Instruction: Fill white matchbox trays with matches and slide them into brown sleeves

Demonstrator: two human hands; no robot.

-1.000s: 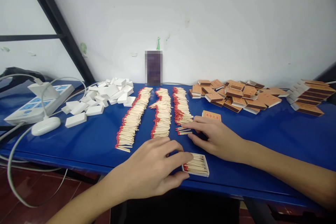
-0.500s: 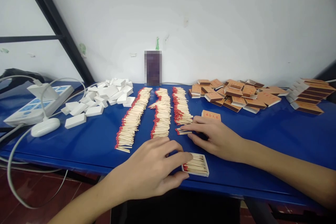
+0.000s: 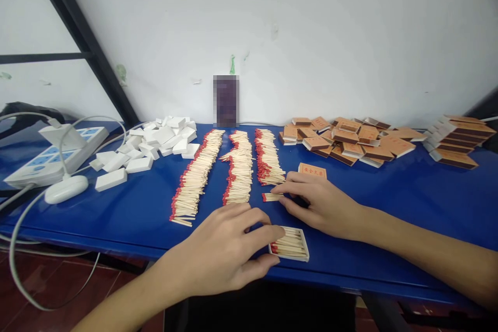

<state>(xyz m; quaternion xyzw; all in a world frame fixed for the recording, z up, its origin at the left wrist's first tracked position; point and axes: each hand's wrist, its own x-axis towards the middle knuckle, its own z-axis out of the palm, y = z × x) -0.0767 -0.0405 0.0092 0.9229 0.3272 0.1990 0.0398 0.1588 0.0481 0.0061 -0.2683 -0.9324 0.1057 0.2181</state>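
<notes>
My left hand (image 3: 225, 249) rests on the blue table (image 3: 408, 202) near its front edge, its thumb and fingers holding the left end of a small white tray of matches (image 3: 291, 244). My right hand (image 3: 322, 202) lies just beyond it, fingers pinched round a small bunch of red-tipped matches (image 3: 271, 197) on the table. Three long rows of matches (image 3: 237, 166) run away from me in the middle. An orange matchbox sleeve (image 3: 313, 170) lies right behind my right hand.
A heap of white inner trays (image 3: 151, 142) lies at the left, with a power strip (image 3: 50, 153) and a white adapter (image 3: 66, 188) with cables beyond it. Orange matchboxes (image 3: 346, 140) are piled at the back right, and a stacked row (image 3: 459, 140) at the far right.
My right hand has drawn the loose matches together into a tighter bunch. My left hand and the tray have stayed put.
</notes>
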